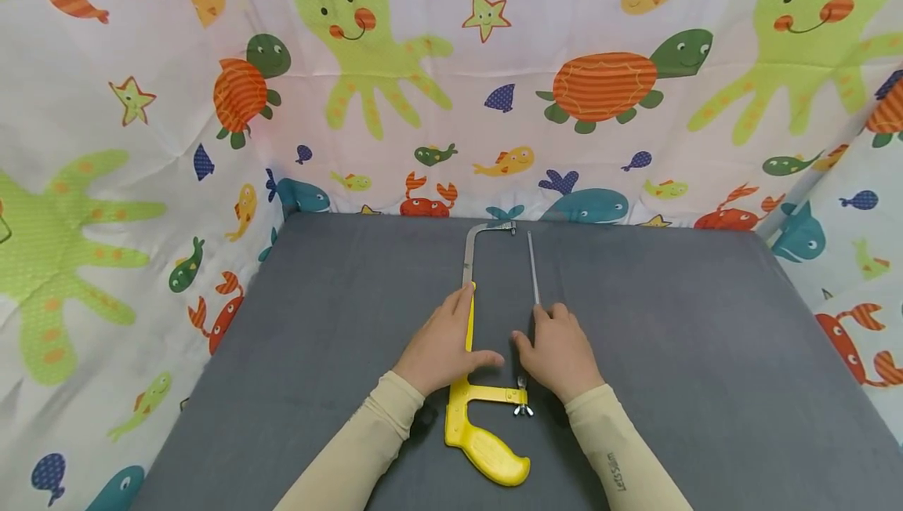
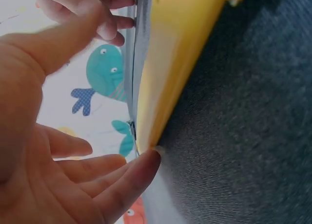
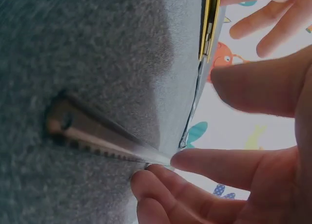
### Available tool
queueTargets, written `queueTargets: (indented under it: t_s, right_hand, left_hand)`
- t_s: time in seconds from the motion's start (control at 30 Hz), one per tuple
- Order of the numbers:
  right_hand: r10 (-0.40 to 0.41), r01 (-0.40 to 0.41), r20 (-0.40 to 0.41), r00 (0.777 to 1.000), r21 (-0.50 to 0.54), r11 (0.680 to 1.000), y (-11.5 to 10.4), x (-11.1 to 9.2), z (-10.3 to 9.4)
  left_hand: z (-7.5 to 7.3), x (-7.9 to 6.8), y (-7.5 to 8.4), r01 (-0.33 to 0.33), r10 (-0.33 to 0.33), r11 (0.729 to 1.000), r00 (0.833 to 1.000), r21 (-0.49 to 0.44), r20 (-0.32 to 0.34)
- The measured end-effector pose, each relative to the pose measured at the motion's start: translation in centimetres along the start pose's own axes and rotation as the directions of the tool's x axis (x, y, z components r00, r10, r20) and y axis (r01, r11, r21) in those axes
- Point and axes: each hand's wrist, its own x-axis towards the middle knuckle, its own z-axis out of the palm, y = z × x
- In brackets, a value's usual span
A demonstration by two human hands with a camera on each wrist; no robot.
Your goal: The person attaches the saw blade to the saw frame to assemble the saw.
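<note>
A hacksaw frame [image 1: 462, 397] with a yellow handle and a grey metal bow lies on the dark table, its handle toward me. My left hand [image 1: 440, 346] rests along the yellow spine with thumb spread. In the left wrist view, fingertips [image 2: 153, 158] touch the end of the yellow part [image 2: 168, 63]. A separate thin saw blade [image 1: 532, 264] lies just right of the frame. My right hand [image 1: 560, 350] is over this blade; the right wrist view shows its fingertips right at the toothed blade [image 3: 97, 126], thumb apart from it. The hand covers the blade's middle in the head view.
The grey cloth-covered table [image 1: 691, 338] extends to both sides. A white curtain [image 1: 451, 56] printed with sea animals hangs behind it and along both sides. A wing nut [image 1: 524, 410] sticks out from the frame's lower arm, near the handle.
</note>
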Motion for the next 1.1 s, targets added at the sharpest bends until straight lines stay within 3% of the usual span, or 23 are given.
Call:
queueTargets:
  t_s: [0.23,0.47,0.67,0.87,1.1]
  right_hand:
    - [0.042,-0.041,-0.033,0.999,0.028,0.999,0.6,0.3,0.0]
    - [0.101,-0.101,-0.076,0.992,0.007,0.995,1.1,0.4,0.1]
    - [0.125,-0.124,-0.077,0.989,0.021,0.992,1.4,0.5,0.3]
    - [0.146,-0.145,-0.05,0.988,0.03,0.989,1.5,0.5,0.2]
    - [0.232,-0.232,0.011,0.973,0.001,0.973,1.3,0.1,-0.6]
  left_hand:
    - [0.9,0.4,-0.2,0.038,-0.037,0.999,0.999,0.017,-0.018]
    - [0.6,0.6,-0.8,0.18,-0.177,0.981,0.983,-0.072,0.047]
    - [0.1,0.9,-0.7,0.239,-0.235,0.971,0.966,-0.029,0.112]
    - [0.1,1.0,-0.5,0.256,-0.25,0.966,0.959,-0.026,0.132]
    - [-0.1,1.0,-0.3,0.267,-0.259,0.963,0.956,-0.044,0.141]
